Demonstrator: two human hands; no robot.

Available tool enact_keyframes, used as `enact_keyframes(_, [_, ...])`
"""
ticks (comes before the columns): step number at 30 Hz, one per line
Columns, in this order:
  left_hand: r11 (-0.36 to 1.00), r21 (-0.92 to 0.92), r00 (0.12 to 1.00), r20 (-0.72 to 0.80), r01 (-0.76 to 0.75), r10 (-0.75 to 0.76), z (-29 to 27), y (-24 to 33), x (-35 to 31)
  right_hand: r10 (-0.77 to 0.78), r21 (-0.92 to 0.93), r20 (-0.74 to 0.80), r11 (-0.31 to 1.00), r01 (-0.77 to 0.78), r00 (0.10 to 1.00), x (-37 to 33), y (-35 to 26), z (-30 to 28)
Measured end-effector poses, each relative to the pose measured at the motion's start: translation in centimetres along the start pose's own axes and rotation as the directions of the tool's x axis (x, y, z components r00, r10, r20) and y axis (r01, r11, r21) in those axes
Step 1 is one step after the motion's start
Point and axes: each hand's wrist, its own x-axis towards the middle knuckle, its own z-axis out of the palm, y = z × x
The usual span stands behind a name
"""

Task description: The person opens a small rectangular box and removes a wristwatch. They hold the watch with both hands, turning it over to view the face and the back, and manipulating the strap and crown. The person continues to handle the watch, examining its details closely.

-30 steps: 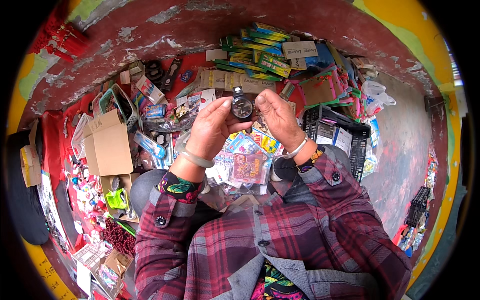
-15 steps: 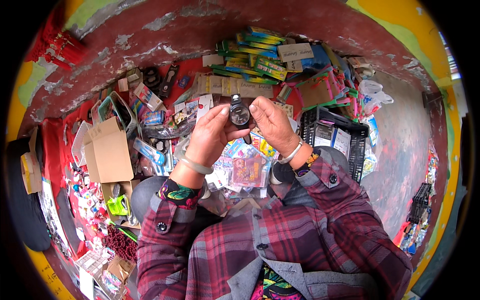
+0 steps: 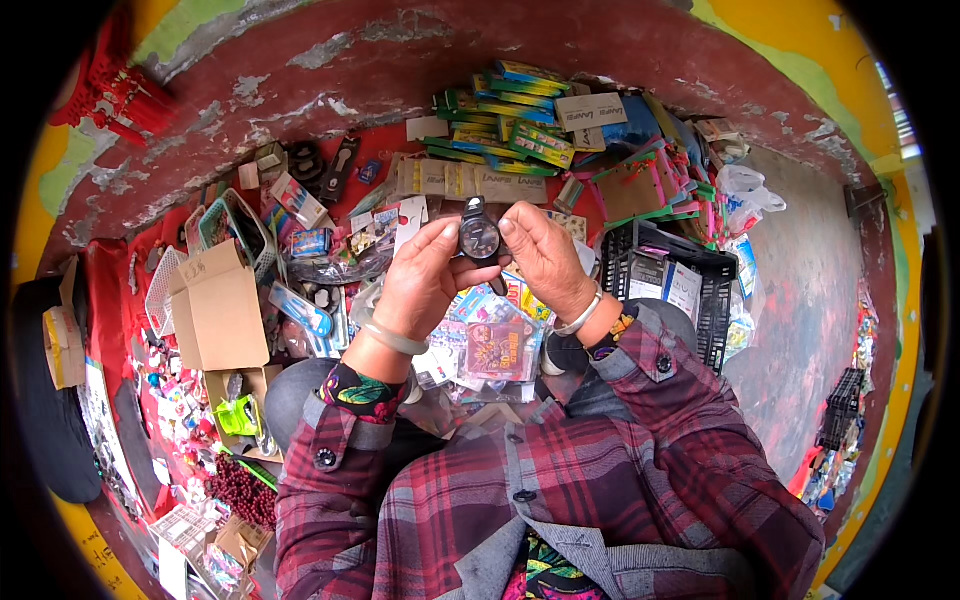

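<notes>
A black wristwatch with a round dark dial is held up in front of me, its dial facing up and its strap running away and toward me. My left hand is closed on it, thumb at the case's left edge and fingers underneath. From the other side my right hand pinches the case's right edge between thumb and curled fingers. Below the watch lie several flat colourful packets, among them a reddish square one.
A black plastic crate with boxes stands to the right. An opened cardboard box and a green basket are at the left. Stacked yellow-green boxes lie by the red wall. Small goods cover the red cloth at left.
The watch and both hands have dropped very slightly toward me, and the dial looks darker at a changed tilt. Both hands keep their hold.
</notes>
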Motion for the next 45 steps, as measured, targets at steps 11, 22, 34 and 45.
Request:
enact_keyframes(11, [1.000, -0.001, 1.000, 0.028, -0.007, 0.007, -0.38, -0.14, 0.05, 0.022, 0.067, 0.021, 0.997, -0.023, 1.000, -0.05, 0.08, 0.01])
enact_keyframes(22, [1.000, 0.002, 1.000, 0.025, -0.005, 0.005, -0.47, -0.17, 0.11, -0.025, 0.031, 0.017, 0.999, 0.024, 1.000, -0.05, 0.15, -0.08])
enact_keyframes(34, [1.000, 0.018, 1.000, 0.023, -0.019, 0.019, -0.35, -0.16, 0.02, -0.060, -0.004, 0.010, 0.998, 0.060, 0.998, -0.01, -0.13, -0.21])
enact_keyframes(45, [1.000, 0.018, 1.000, 0.018, -0.020, 0.020, -0.40, -0.17, 0.02, -0.048, -0.009, 0.014, 0.999, 0.048, 0.999, -0.07, -0.13, -0.24])
